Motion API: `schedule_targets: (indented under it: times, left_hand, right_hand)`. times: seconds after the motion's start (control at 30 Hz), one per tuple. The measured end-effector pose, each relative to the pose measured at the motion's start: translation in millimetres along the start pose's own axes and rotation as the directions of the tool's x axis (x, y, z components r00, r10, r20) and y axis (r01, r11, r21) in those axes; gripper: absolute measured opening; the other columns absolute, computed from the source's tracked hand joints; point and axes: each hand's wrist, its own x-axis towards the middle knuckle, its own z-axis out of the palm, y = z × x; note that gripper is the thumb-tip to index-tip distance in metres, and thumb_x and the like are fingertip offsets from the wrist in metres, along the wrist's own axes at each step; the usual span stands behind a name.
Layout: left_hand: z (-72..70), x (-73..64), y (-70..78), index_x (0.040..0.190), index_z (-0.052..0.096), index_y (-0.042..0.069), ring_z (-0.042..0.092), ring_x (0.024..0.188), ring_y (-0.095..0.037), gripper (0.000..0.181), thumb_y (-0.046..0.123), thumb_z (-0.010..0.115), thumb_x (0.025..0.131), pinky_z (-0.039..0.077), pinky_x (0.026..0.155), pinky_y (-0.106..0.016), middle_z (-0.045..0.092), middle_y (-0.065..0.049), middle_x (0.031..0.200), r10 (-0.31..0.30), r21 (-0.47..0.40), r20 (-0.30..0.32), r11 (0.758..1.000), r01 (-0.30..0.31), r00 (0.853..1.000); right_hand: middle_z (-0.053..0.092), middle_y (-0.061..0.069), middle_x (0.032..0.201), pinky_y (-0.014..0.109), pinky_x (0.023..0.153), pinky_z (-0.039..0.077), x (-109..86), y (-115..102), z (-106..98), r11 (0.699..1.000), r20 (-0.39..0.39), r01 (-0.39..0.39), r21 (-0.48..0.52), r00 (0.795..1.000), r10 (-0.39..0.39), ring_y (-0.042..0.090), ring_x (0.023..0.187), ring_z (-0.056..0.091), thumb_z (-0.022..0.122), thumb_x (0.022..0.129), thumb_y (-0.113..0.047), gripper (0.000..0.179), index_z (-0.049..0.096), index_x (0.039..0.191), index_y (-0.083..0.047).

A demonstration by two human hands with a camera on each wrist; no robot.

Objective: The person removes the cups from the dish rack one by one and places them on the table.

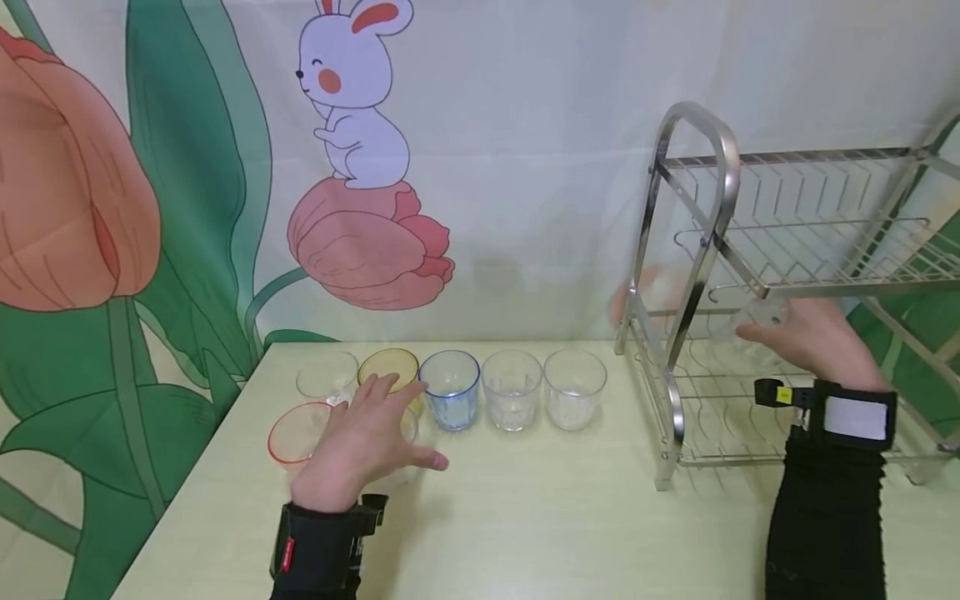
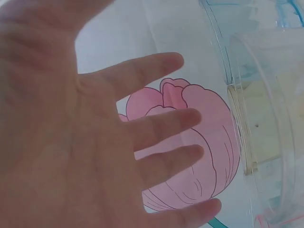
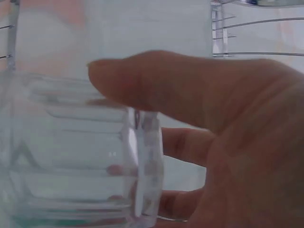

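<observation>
My right hand (image 1: pixel 825 337) reaches between the two tiers of the metal rack and grips a clear glass (image 3: pixel 71 152). In the right wrist view the thumb lies along one side of the glass, fingers show on the other, and its thick base is towards the palm. My left hand (image 1: pixel 367 442) hovers over the glasses at the left with its fingers spread, holding nothing. It partly covers a red-rimmed glass (image 1: pixel 288 433), a yellow glass (image 1: pixel 388 367) and a clear glass (image 1: pixel 410 425). Beside its fingertips stands a blue glass (image 1: pixel 450 396).
Two clear glasses, a faceted one (image 1: pixel 512 392) and another (image 1: pixel 575 392), continue the back row; one more clear glass (image 1: pixel 326 375) stands at its left end. The two-tier dish rack (image 1: pixel 723 200) stands at the right, its upper wire shelf above the right hand. A printed cloth (image 1: pixel 540 167) hangs behind.
</observation>
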Motion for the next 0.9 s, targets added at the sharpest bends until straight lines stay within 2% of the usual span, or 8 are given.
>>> schedule_targets:
  times: [0.07, 0.13, 0.2, 0.27, 0.37, 0.57, 0.73, 0.9]
  left_hand:
    - [-0.4, -0.8, -0.1, 0.148, 0.044, 0.022, 0.022, 0.141, -0.041, 0.102, 0.061, 0.085, 0.063, 0.022, 0.103, -0.069, 0.032, -0.017, 0.151, 0.016, -0.009, -0.001, 1.0, -0.016, 1.0]
    - [-1.0, -1.5, 0.3, 0.149, 0.043, 0.022, 0.021, 0.141, -0.041, 0.103, 0.061, 0.085, 0.064, 0.022, 0.104, -0.068, 0.03, -0.017, 0.152, 0.03, -0.019, -0.003, 0.999, -0.03, 1.0]
    - [-1.7, -1.9, 0.7, 0.149, 0.042, 0.022, 0.019, 0.142, -0.04, 0.103, 0.061, 0.085, 0.064, 0.022, 0.105, -0.066, 0.028, -0.017, 0.152, 0.039, -0.027, -0.007, 0.999, -0.039, 0.999]
    - [-2.6, -2.4, 0.9, 0.149, 0.042, 0.023, 0.019, 0.142, -0.039, 0.103, 0.061, 0.085, 0.064, 0.023, 0.106, -0.064, 0.028, -0.017, 0.153, 0.048, -0.037, -0.013, 0.998, -0.048, 0.999]
    - [-3.6, -3.4, 1.3, 0.149, 0.042, 0.024, 0.02, 0.142, -0.037, 0.105, 0.063, 0.085, 0.063, 0.024, 0.107, -0.063, 0.028, -0.016, 0.153, 0.06, -0.049, -0.023, 0.997, -0.061, 0.998]
    - [-4.5, -4.5, 2.8, 0.15, 0.041, 0.026, 0.023, 0.142, -0.034, 0.105, 0.064, 0.085, 0.062, 0.027, 0.105, -0.063, 0.027, -0.013, 0.154, 0.097, -0.065, -0.039, 0.993, -0.1, 0.994]
    - [-5.4, -5.5, 5.1, 0.151, 0.039, 0.027, 0.025, 0.141, -0.035, 0.106, 0.064, 0.084, 0.062, 0.029, 0.103, -0.064, 0.025, -0.013, 0.155, 0.128, -0.089, -0.044, 0.987, -0.131, 0.991]
    - [-6.2, -7.3, 7.5, 0.151, 0.037, 0.031, 0.028, 0.14, -0.034, 0.107, 0.065, 0.085, 0.061, 0.033, 0.101, -0.062, 0.024, -0.008, 0.156, 0.16, -0.127, -0.054, 0.978, -0.166, 0.986]
  right_hand:
    - [0.03, 0.041, 0.138, 0.066, 0.087, 0.041, -5.0, -3, -3, 1.0, -0.003, -0.003, -0.019, 1.0, 0.003, 0.057, 0.118, 0.038, 0.058, 0.094, -0.057, 0.097, 0.012, 0.152, 0.007]
    - [0.036, 0.039, 0.134, 0.063, 0.084, 0.043, -10.3, -6, -7, 0.999, -0.013, 0.0, -0.045, 1.0, 0.0, 0.054, 0.114, 0.044, 0.057, 0.094, -0.06, 0.095, 0.021, 0.15, 0.008]
    - [0.051, 0.033, 0.116, 0.054, 0.075, 0.048, -16.4, -10, -11, 0.997, -0.008, -0.005, -0.072, 1.0, 0.005, 0.046, 0.097, 0.055, 0.056, 0.093, -0.063, 0.094, 0.031, 0.145, 0.011]
    - [0.055, 0.027, 0.1, 0.045, 0.066, 0.048, -22.5, -13, -16, 0.995, -0.016, -0.003, -0.104, 1.0, 0.002, 0.036, 0.081, 0.057, 0.054, 0.092, -0.066, 0.092, 0.04, 0.139, 0.012]
    - [0.052, 0.016, 0.079, 0.037, 0.056, 0.041, -31.7, -18, -22, 0.992, -0.018, -0.013, -0.125, 1.0, 0.01, 0.025, 0.065, 0.049, 0.052, 0.092, -0.068, 0.09, 0.046, 0.131, 0.013]
    - [0.045, 0.032, 0.118, 0.04, 0.06, 0.047, -48.3, -26, -29, 0.991, -0.039, -0.072, -0.115, 0.997, 0.068, 0.034, 0.083, 0.057, 0.05, 0.091, -0.071, 0.093, 0.039, 0.134, 0.01]
    - [0.048, 0.028, 0.112, 0.037, 0.058, 0.048, -63.9, -34, -32, 0.994, -0.059, -0.086, -0.065, 0.995, 0.082, 0.019, 0.067, 0.061, 0.054, 0.09, -0.07, 0.093, 0.035, 0.134, 0.009]
    - [0.048, 0.029, 0.111, 0.044, 0.063, 0.05, -76.5, -43, -35, 0.996, -0.087, -0.067, -0.057, 0.994, 0.062, 0.017, 0.063, 0.061, 0.055, 0.092, -0.066, 0.087, 0.036, 0.132, 0.008]
